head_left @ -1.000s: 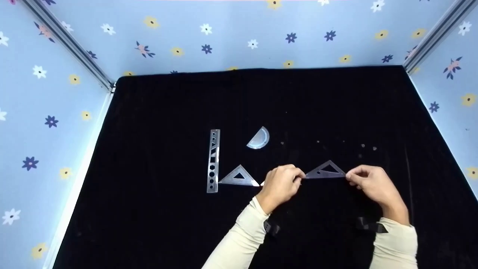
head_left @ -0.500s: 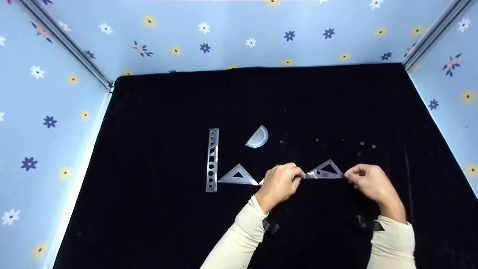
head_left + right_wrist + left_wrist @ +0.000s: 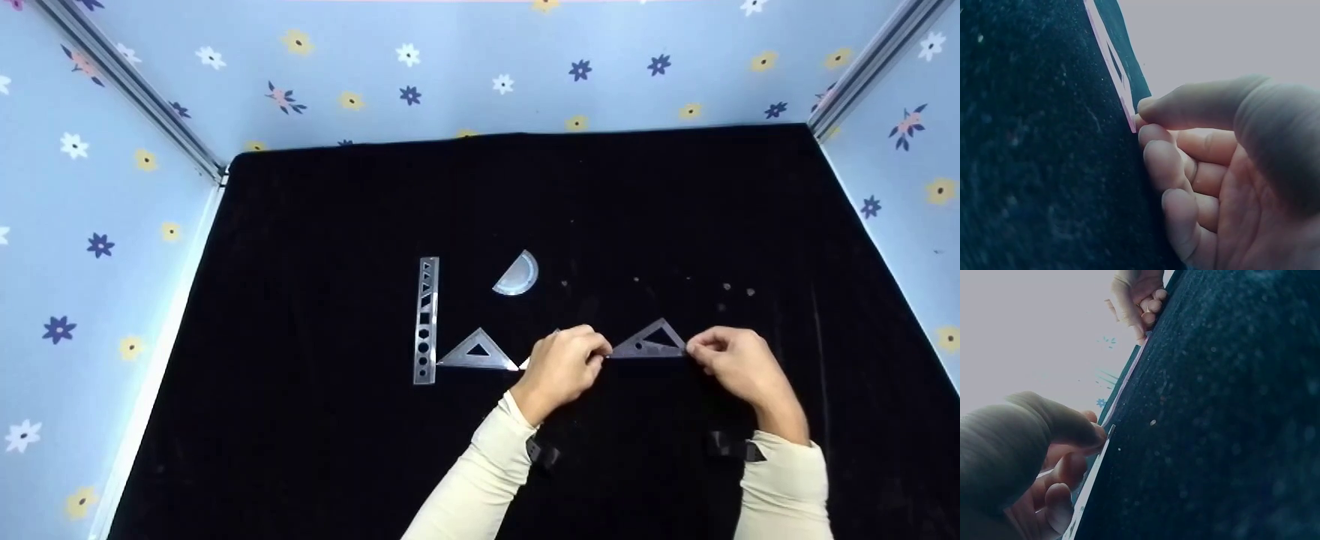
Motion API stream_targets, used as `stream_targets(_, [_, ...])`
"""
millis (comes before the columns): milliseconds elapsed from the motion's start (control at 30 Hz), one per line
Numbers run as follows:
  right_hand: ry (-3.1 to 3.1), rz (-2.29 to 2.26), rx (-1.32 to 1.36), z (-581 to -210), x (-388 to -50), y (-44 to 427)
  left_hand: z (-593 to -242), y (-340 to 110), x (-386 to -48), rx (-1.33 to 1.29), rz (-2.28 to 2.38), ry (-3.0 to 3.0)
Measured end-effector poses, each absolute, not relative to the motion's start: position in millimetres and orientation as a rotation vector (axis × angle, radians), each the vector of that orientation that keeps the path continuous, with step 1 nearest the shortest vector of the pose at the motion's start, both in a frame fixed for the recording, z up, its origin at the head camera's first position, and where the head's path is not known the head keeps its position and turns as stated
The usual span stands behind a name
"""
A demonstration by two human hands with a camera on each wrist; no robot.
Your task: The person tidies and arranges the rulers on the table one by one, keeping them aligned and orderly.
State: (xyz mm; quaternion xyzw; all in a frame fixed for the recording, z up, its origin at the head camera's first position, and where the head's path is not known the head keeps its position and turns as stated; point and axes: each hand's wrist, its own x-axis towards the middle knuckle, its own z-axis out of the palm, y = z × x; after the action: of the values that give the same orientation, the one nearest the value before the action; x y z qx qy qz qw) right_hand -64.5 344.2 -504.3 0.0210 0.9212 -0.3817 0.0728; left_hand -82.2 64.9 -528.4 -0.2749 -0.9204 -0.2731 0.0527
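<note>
In the head view my left hand (image 3: pixel 564 366) covers most of a clear set square (image 3: pixel 524 366), whose edge shows as a pale strip in the left wrist view. My left thumb and fingers pinch near its right tip. Further right lies another see-through set square (image 3: pixel 658 351) with a long triangular cut-out, its left tip close to my left fingertips. My right hand (image 3: pixel 739 364) pinches that one's right corner between thumb and forefinger; in the right wrist view its edge looks pink. A third set square (image 3: pixel 480 364) lies to the left, tip to tip with the covered one.
A stencil ruler (image 3: pixel 434 309) stands lengthwise at the left of the row, touching or nearly touching the third set square. Behind the row lies a protractor (image 3: pixel 519 277). Black cloth (image 3: pixel 337 450) covers the table, with flower-patterned walls (image 3: pixel 465 67) around it.
My right hand has shifted slightly left, and the right set square has moved with it toward my left fingertips. My left hand stays nearly in place.
</note>
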Motion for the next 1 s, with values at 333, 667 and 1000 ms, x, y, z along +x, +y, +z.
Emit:
stream_targets(333, [2.777, -1.156, 0.056, -505.7, -65.7, 342.5, -528.8, 63.8, -82.4, -0.831, -0.862, -2.810])
stream_targets(667, [2.786, -1.163, 0.075, -504.3, -66.1, 342.5, -528.8, 64.4, -83.1, -0.844, -0.870, -2.808])
stream_targets(1000, [2.775, -1.172, 0.113, -504.7, -65.7, 342.1, -528.5, 64.5, -82.5, -0.793, -0.925, -2.779])
